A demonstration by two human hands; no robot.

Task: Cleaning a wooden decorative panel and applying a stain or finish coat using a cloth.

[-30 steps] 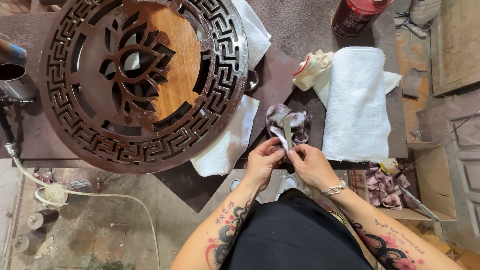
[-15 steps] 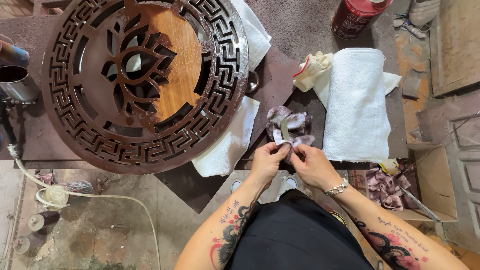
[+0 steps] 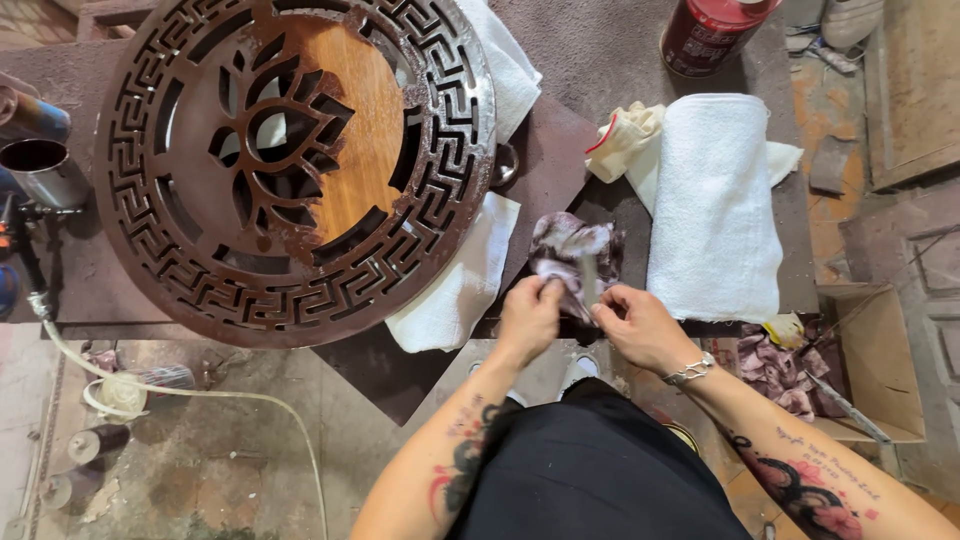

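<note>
You have one round carved wooden panel [image 3: 290, 165] filling the upper left of the frame, and two white cloths tucked under it, one at its top right [image 3: 505, 65] and one at its lower right [image 3: 455, 285]. One rolled white towel [image 3: 712, 205] lies right of centre, with one stained purple rag [image 3: 570, 255] just left of it. One red can [image 3: 712, 32] sits at the top, one metal cup [image 3: 45, 172] at the far left. Your two hands, left [image 3: 530, 315] and right [image 3: 640, 325], meet at lower centre.

Carved round panel [image 3: 290, 165], rolled towel [image 3: 712, 210]
</note>
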